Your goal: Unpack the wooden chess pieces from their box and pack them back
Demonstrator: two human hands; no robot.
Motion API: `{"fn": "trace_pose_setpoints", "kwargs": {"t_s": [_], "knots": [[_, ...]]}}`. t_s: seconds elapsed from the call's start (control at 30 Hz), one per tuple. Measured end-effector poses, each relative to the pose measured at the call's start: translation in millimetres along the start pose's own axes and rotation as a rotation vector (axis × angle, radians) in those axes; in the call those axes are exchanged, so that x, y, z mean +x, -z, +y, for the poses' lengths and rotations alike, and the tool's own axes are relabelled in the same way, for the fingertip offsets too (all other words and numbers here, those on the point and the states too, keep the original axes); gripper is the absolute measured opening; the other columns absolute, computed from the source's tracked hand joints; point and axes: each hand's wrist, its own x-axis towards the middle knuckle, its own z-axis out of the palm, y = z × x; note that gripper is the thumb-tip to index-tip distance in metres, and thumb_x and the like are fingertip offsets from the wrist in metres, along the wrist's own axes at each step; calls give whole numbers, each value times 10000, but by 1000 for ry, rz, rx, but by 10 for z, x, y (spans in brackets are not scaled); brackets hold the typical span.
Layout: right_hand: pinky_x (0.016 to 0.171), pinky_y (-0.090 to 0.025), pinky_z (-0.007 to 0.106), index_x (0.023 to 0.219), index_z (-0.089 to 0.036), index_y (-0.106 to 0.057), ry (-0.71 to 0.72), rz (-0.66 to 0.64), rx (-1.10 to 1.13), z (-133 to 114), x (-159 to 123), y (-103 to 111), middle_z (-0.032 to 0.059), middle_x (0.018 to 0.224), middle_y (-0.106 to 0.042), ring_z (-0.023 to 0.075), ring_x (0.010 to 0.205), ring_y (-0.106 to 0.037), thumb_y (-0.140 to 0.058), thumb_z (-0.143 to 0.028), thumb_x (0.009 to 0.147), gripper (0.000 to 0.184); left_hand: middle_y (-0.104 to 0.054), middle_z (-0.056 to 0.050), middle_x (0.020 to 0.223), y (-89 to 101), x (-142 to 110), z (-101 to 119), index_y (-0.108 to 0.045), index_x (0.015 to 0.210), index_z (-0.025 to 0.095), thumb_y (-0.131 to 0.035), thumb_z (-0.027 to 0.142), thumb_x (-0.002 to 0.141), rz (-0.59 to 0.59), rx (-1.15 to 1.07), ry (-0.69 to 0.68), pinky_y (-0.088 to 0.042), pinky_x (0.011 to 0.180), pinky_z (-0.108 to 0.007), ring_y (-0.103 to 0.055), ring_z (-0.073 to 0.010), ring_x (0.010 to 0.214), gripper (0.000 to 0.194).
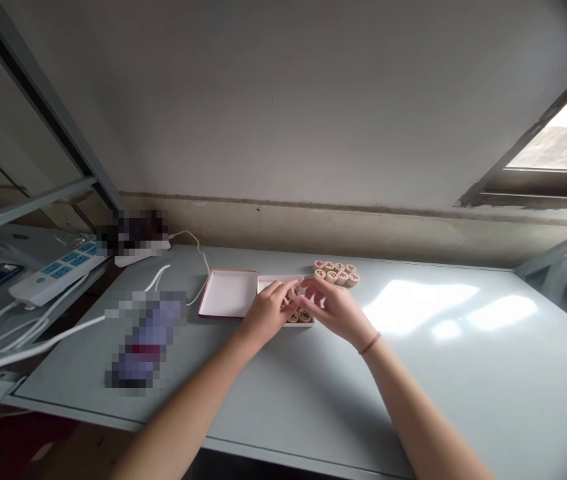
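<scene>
Over a small white box (306,325), my left hand (268,308) and my right hand (338,308) meet with fingers curled. Between their fingertips is a round wooden Chinese chess piece (294,291) with a dark character on top; both hands appear to grip it. Lower in the box, more pieces (304,316) lie face up, partly covered by my fingers. Joined to the box's left side or lying against it is an open lid (228,293), white inside with a reddish edge. Behind my right hand, several stacked pieces with red characters (333,274) stand in two rows.
On the grey table (263,393), a blurred purple object (150,340) lies at left. A white power strip (56,272) and white cables (53,340) occupy the far left. A pale wall (288,120) rises behind the table, and a metal frame post (48,100) stands left.
</scene>
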Motion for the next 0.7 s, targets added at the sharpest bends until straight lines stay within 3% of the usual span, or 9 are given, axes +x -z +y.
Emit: {"fn": "trace_pose_setpoints", "kwargs": {"t_s": [0.17,0.3,0.4,0.53,0.7], "knots": [[576,-466,244,931,-207,-580,13,83,54,-103,3,-186,33,799,-662,119,619,-574,-492,-381,861,207,-644,-60,1062,-12,-6,19,-521,1253,237,-517,225,903,-9,-22,-19,-534,821,-303,-641,-179,943,350],[556,-485,233,966,-214,-569,-19,94,132,-31,8,-146,42,876,-665,130,685,-614,-503,-361,841,204,-646,-66,1026,-6,3,23,-491,1287,229,-509,220,901,-12,11,-43,-541,810,-311,-644,-184,909,387],[572,-477,250,974,-226,-568,-70,106,-68,128,1,-13,43,942,-667,131,671,-615,-509,-346,824,201,-644,-59,991,6,5,29,-467,1310,229,-527,247,890,-25,53,-37,-544,799,-321,-640,-186,885,425],[553,-426,259,963,-245,-585,-284,62,-414,361,-19,144,37,989,-673,154,672,-610,-526,-321,800,189,-640,-47,1000,9,-2,12,-474,1299,230,-519,232,884,-34,61,-34,-539,819,-312,-637,-169,879,417],[510,-354,239,903,-244,-608,-367,-31,-517,423,-22,139,33,909,-663,156,663,-587,-506,-309,824,144,-639,-39,978,6,-5,-17,-488,1282,231,-504,218,882,-44,72,-25,-538,824,-310,-634,-163,873,401]]}}
